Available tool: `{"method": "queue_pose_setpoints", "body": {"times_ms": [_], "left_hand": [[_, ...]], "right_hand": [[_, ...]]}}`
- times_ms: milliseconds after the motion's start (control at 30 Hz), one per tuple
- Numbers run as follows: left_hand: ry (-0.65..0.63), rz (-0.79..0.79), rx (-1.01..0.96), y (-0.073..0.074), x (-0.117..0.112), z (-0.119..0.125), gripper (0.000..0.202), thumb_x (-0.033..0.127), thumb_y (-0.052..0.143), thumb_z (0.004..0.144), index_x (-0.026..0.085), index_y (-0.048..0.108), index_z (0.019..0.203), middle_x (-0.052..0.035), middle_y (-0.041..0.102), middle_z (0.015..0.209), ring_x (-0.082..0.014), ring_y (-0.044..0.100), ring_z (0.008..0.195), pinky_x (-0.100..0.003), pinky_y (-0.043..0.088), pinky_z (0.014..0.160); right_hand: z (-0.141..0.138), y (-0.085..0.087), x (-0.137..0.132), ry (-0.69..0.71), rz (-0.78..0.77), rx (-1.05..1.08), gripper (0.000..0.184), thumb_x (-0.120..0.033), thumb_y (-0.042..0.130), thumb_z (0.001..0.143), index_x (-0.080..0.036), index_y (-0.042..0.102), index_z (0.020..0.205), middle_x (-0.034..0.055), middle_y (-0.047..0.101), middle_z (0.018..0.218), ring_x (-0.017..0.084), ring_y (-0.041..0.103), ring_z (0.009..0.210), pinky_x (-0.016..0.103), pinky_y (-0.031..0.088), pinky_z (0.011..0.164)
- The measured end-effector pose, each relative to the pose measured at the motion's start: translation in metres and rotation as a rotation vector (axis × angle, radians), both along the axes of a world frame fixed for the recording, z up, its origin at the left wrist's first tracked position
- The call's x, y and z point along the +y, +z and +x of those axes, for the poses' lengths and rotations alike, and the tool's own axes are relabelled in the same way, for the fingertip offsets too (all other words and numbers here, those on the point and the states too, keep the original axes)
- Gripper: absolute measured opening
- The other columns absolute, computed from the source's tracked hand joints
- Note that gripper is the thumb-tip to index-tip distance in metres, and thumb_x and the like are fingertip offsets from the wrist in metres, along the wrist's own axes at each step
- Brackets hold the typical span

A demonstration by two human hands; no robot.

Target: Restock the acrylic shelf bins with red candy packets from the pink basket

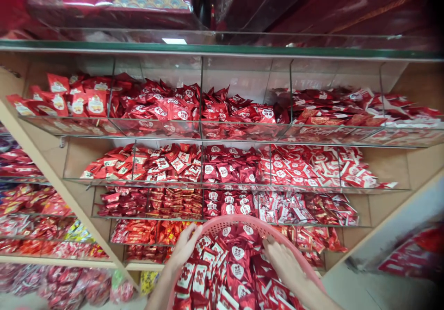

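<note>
Since the pink basket (215,227) was full, left hand (187,244) probably steadied its left side, right hand (282,260) over double-happiness packets (238,271) inside, couldn't tell if either gripped.

The wooden shelf unit (391,164) carries stepped tiers of red packets (178,108), separated by clear dividers (201,83). The glass shelf (222,51) above supports dark red boxes (114,11). The adjoining shelf (52,260) at left holds further packets (31,203), mostly red, in similar rows.
</note>
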State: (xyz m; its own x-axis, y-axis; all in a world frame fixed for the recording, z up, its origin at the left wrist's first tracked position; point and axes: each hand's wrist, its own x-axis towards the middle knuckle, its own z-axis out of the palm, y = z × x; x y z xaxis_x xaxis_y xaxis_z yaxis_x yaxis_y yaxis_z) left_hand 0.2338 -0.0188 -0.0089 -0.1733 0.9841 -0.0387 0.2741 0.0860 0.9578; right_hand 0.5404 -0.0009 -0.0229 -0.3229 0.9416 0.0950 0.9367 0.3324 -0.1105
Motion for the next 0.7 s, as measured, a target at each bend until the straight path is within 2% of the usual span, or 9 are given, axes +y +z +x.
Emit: {"method": "queue_pose_setpoints", "body": {"times_ms": [67,133,233,333,433,533,567,633,700], "left_hand": [[0.013,-0.009,0.004,0.002,-0.001,0.0,0.04,0.058,0.047,0.077,0.019,0.056,0.076,-0.0019,0.06,0.081,-0.0167,0.052,0.079,-0.024,0.04,0.074],[-0.018,-0.003,0.006,0.004,-0.002,0.0,0.041,0.058,0.045,0.078,0.019,0.055,0.076,-0.0018,0.059,0.08,-0.0167,0.051,0.078,-0.024,0.04,0.074],[-0.039,-0.005,0.02,0.003,-0.002,-0.001,0.042,0.06,0.042,0.079,0.019,0.054,0.077,-0.0013,0.058,0.079,-0.0169,0.051,0.079,-0.024,0.039,0.075],[-0.048,0.02,0.041,-0.004,0.0,-0.003,0.043,0.06,0.039,0.08,0.019,0.051,0.075,-0.0003,0.055,0.077,-0.016,0.049,0.076,-0.023,0.038,0.071],[-0.054,0.042,0.093,-0.014,0.003,-0.006,0.04,0.057,0.037,0.082,0.02,0.046,0.07,0.0025,0.049,0.071,-0.0141,0.046,0.071,-0.022,0.036,0.067],[-0.033,0.032,0.145,-0.022,0.006,-0.007,0.035,0.052,0.038,0.082,0.02,0.045,0.069,0.0032,0.048,0.069,-0.0135,0.046,0.07,-0.021,0.035,0.065],[-0.033,0.027,0.155,-0.024,0.006,-0.008,0.033,0.05,0.039,0.081,0.02,0.045,0.069,0.003,0.049,0.07,-0.0134,0.046,0.071,-0.021,0.034,0.066],[-0.035,-0.012,0.168,-0.026,0.007,-0.009,0.031,0.048,0.041,0.08,0.02,0.047,0.068,0.0027,0.051,0.071,-0.0134,0.046,0.071,-0.022,0.035,0.067],[-0.045,-0.043,0.179,-0.027,0.007,-0.01,0.03,0.048,0.041,0.08,0.02,0.048,0.07,0.003,0.051,0.072,-0.0129,0.046,0.073,-0.021,0.035,0.069]], "right_hand": [[-0.001,0.011,0.002,0.022,0.031,-0.028,0.012,-0.016,0.049,0.078,-0.018,0.061,0.081,0.0101,0.065,0.082,0.024,0.063,0.073,0.031,0.043,0.064],[-0.006,0.033,0.006,0.057,0.072,0.017,0.008,-0.022,0.053,0.078,-0.019,0.059,0.074,0.0081,0.063,0.074,0.023,0.062,0.071,0.029,0.041,0.062],[-0.023,0.086,0.017,0.072,0.09,0.075,0.022,-0.033,0.049,0.082,-0.02,0.057,0.066,0.004,0.059,0.061,0.019,0.058,0.059,0.026,0.034,0.053],[-0.049,0.146,0.037,0.159,0.124,0.185,0.036,-0.04,0.039,0.087,-0.02,0.053,0.06,0.0002,0.053,0.05,0.014,0.05,0.048,0.025,0.029,0.049],[-0.071,0.187,0.068,0.188,0.235,0.334,0.036,-0.041,0.039,0.087,-0.02,0.054,0.062,-0.0012,0.054,0.049,0.013,0.05,0.047,0.025,0.032,0.052],[-0.085,0.196,0.105,0.17,0.313,0.395,0.022,-0.036,0.045,0.084,-0.02,0.06,0.085,0.0001,0.063,0.065,0.015,0.057,0.061,0.025,0.036,0.058],[-0.088,0.193,0.117,0.171,0.326,0.388,0.024,-0.036,0.048,0.082,-0.02,0.058,0.096,0.0016,0.065,0.073,0.017,0.059,0.068,0.025,0.038,0.06],[-0.094,0.182,0.138,0.187,0.338,0.352,0.04,-0.039,0.052,0.079,-0.017,0.052,0.112,0.0064,0.065,0.088,0.02,0.06,0.08,0.028,0.041,0.067],[-0.098,0.169,0.154,0.208,0.343,0.313,0.051,-0.046,0.053,0.078,-0.015,0.049,0.119,0.0116,0.061,0.103,0.024,0.058,0.09,0.033,0.042,0.075]]}}
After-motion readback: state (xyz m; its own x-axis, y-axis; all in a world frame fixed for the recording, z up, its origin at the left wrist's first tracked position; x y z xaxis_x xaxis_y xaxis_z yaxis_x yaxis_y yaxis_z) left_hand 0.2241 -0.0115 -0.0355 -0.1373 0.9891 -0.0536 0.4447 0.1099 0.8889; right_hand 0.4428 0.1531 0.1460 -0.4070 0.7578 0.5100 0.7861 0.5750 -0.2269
